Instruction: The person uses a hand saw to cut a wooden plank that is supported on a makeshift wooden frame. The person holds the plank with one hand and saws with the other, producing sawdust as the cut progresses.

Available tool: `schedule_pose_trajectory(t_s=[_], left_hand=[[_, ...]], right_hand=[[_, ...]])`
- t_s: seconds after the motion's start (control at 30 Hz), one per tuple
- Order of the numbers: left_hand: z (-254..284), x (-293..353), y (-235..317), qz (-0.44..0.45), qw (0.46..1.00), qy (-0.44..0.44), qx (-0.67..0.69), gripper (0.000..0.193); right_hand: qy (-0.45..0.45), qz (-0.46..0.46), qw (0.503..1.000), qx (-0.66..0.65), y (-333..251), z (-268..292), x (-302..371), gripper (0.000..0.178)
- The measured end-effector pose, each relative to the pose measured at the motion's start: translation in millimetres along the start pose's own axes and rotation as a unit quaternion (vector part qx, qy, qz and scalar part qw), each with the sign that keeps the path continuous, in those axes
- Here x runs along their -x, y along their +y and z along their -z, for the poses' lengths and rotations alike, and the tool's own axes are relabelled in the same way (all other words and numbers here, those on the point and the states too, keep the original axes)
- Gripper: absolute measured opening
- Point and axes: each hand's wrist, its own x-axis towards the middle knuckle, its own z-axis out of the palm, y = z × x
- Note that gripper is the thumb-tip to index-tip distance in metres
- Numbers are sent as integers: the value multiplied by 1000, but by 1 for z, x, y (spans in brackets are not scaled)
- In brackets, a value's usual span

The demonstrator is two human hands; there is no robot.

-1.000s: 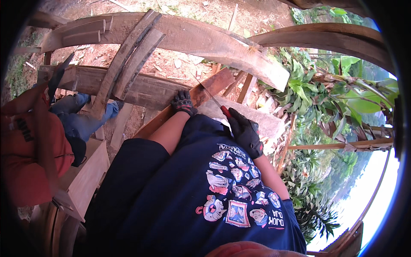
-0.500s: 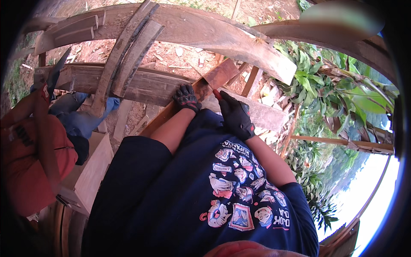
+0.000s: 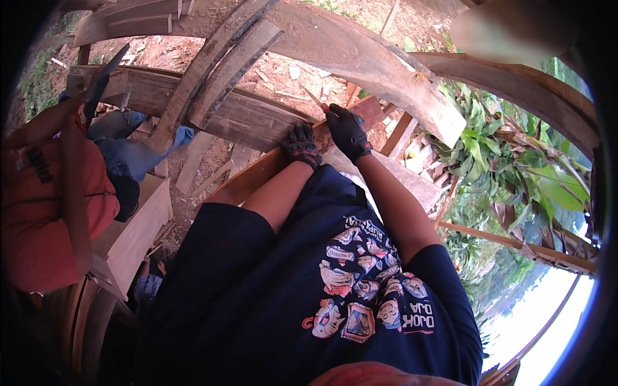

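Note:
A reddish-brown board (image 3: 248,175) runs slantwise in front of me. On it lies my left hand (image 3: 301,147), in a black glove, its fingers spread and pressing down. My right hand (image 3: 347,132), gloved in black too, is closed around a red-handled tool (image 3: 326,108) just beyond the left hand. A thin pale point shows past the handle; whether it belongs to the tool I cannot tell. Under and beside my right forearm extends a paler plank (image 3: 412,177).
Long curved timbers (image 3: 347,58) cross the far side, with two narrow pieces (image 3: 222,71) laid across them. At left a person in a red shirt (image 3: 58,206) stands near a pale wooden block (image 3: 132,235). Wood scraps (image 3: 418,157) litter the ground; leafy plants (image 3: 483,128) grow at right.
My right hand has moved forward and away from my body, its arm stretched out further, with the red handle in it. The left hand stays on the board. The view has shifted somewhat.

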Motion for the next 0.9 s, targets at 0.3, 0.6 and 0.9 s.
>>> schedule_pose_trajectory(t_s=[0.3,0.6,0.9], left_hand=[[-1,0,0,7,999,-14,41,121],[14,6,3,2,998,-52,17,125],[26,13,3,9,999,-37,34,123]], right_hand=[[-44,10,999,-3,-6,57,96,53],[-64,-67,995,-23,-89,185,237,67],[34,11,999,-12,-124,170,188,38]])
